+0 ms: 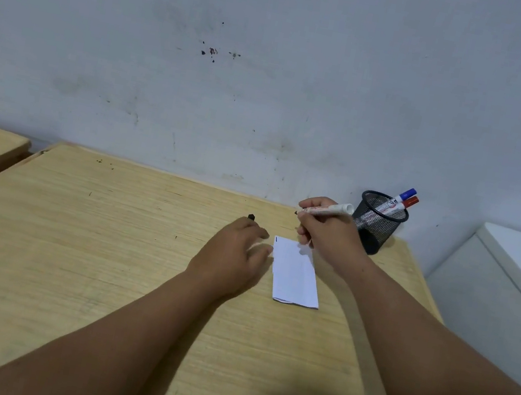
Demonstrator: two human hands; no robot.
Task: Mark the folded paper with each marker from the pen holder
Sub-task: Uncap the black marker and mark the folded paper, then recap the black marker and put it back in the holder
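Two bare forearms reach fwd over the wooden bench [102, 256]. Folded paper [296, 273] lies flat on it, right of centre, w/ a short dark mark at its far-left corner. Left hand [233, 255] rests palm-down just beside the paper's left edge, fingers loosely spread, fingertips at the edge; a small black cap [251, 217] shows just past its knuckles, can't tell if it's gripped. Right hand [326, 230] hovers over the paper's far end, grip pinching a white marker [326, 209], uncapped dark tip pointing left. Behind it, near the wall [242, 55], a black mesh pen holder [376, 221] w/ a blue-capped marker [399, 199] & a red-capped marker [406, 204]. White cabinet [516, 277] at far right.
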